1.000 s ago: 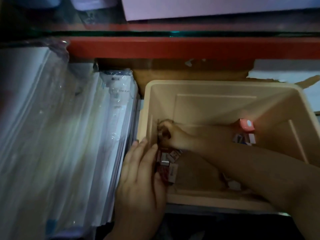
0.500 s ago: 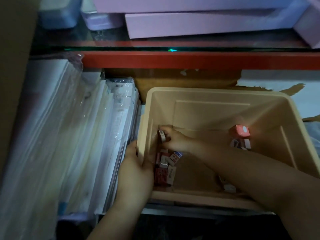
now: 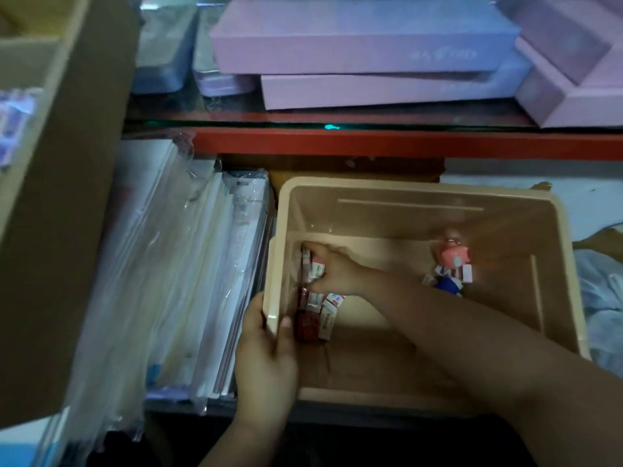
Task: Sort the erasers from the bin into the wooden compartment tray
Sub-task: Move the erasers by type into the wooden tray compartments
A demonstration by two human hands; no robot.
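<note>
Your left hand (image 3: 264, 352): fingers clamp bin (image 3: 421, 193) rim at 9 o'clock | your right hand (image 3: 332, 273): fingers pinch erasers (image 3: 315, 269) inside, 10 o'clock corner.

I am counting one beige bin (image 3: 418, 192) in front of me, and I am using two hands: my left hand (image 3: 266, 358) and my right hand (image 3: 332, 271). Inside, I am seeing two clusters of erasers: a left cluster (image 3: 318, 310) of roughly six or seven, too jumbled for an exact count, and a right cluster (image 3: 450, 269) of about four. Above, I am counting three pink boxes (image 3: 364, 38).
</note>
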